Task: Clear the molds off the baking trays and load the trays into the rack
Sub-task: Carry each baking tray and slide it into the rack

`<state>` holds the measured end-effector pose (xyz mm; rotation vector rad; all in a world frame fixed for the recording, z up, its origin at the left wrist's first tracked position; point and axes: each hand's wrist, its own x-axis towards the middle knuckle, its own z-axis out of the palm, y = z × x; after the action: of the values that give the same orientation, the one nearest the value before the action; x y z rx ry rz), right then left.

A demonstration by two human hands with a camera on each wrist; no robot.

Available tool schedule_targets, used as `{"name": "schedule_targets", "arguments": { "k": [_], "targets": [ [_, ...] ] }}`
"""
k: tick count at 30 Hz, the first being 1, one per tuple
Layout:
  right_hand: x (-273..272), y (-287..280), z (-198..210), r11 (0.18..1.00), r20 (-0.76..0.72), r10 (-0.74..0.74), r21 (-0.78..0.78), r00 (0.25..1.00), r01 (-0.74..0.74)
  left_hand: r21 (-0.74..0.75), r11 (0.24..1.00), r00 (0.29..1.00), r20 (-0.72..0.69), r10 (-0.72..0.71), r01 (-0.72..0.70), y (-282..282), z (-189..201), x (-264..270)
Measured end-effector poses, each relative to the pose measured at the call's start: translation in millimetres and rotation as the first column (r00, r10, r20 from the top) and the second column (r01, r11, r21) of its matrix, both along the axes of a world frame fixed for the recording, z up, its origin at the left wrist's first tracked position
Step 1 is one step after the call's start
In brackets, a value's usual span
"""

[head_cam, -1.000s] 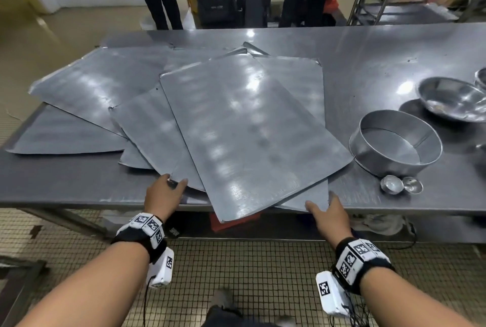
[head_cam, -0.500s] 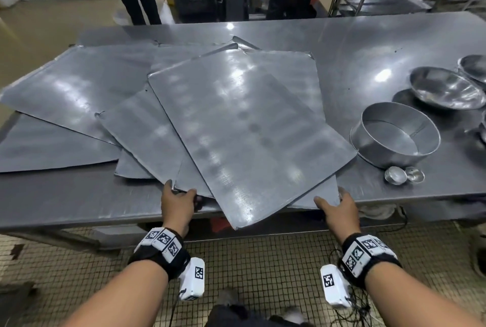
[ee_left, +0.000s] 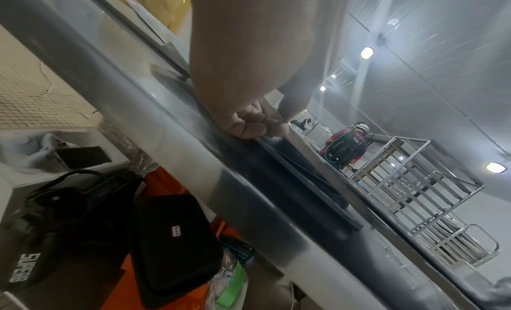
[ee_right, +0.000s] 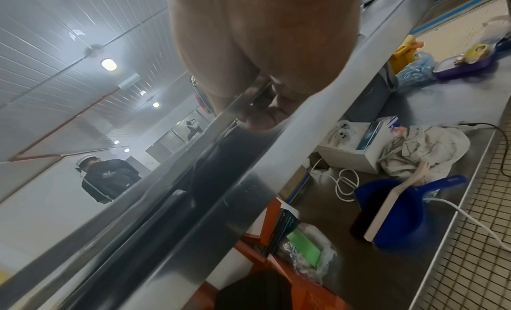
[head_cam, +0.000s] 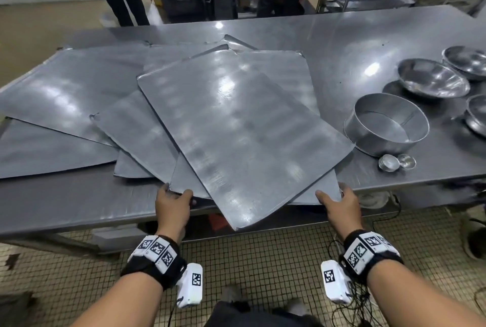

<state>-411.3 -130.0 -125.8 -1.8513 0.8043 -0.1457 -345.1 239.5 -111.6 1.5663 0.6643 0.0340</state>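
Steel table (head_cam: pixel 342 45), messy pile of flat trays. Lower tray (head_cam: pixel 184 182) sticks out near edge. Left hand (head_cam: pixel 172 207) grips its left corner, right hand (head_cam: pixel 339 205) grips right corner.

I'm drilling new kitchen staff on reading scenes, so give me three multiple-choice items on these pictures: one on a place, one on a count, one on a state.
1. Where is the round cake ring?
A. on the trays
B. on the table, right of the trays
C. on the floor

2. How many tiny tart molds sit by the ring?
A. two
B. four
C. six

3. What are the left hand and right hand doing?
A. hanging idle
B. gripping a tray's near edge
C. holding bowls

Answers: 1 B, it stands on bare steel beside the pile; 2 A, a pair shows; 3 B, fingers curl under the tray's corners.
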Motion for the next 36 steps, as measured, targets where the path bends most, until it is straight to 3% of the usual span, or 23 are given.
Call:
{"name": "schedule_targets", "arguments": {
  "k": [10,17,20,31,36],
  "targets": [
    [-21.0,2.9,-13.4,1.0,-0.083,0.006,0.023,0.997,-0.004,-0.079,0.994,0.992,-0.096,-0.077,0.069,28.7,-14.0,-19.7],
    [-15.2,2.0,-9.4,0.998,-0.125,0.062,0.032,0.99,-0.058,0.184,0.943,0.956,-0.155,-0.25,0.276,39.3,-6.2,3.7],
    [-11.8,-0.9,-11.8,0.997,-0.135,0.075,0.04,0.988,-0.07,0.231,0.906,0.929,-0.198,-0.313,0.355,44.2,-9.8,7.2],
    [-23.2,-31.7,-16.0,0.983,-0.126,0.185,0.022,0.975,-0.183,0.32,0.872,0.922,-0.239,-0.303,0.37,17.5,2.3,-44.8],
    [-29.8,-46.6,-13.8,0.974,-0.136,0.221,-0.015,0.966,-0.225,0.316,0.87,0.917,-0.26,-0.304,0.378,16.9,-11.4,-57.9]
  ]
}}
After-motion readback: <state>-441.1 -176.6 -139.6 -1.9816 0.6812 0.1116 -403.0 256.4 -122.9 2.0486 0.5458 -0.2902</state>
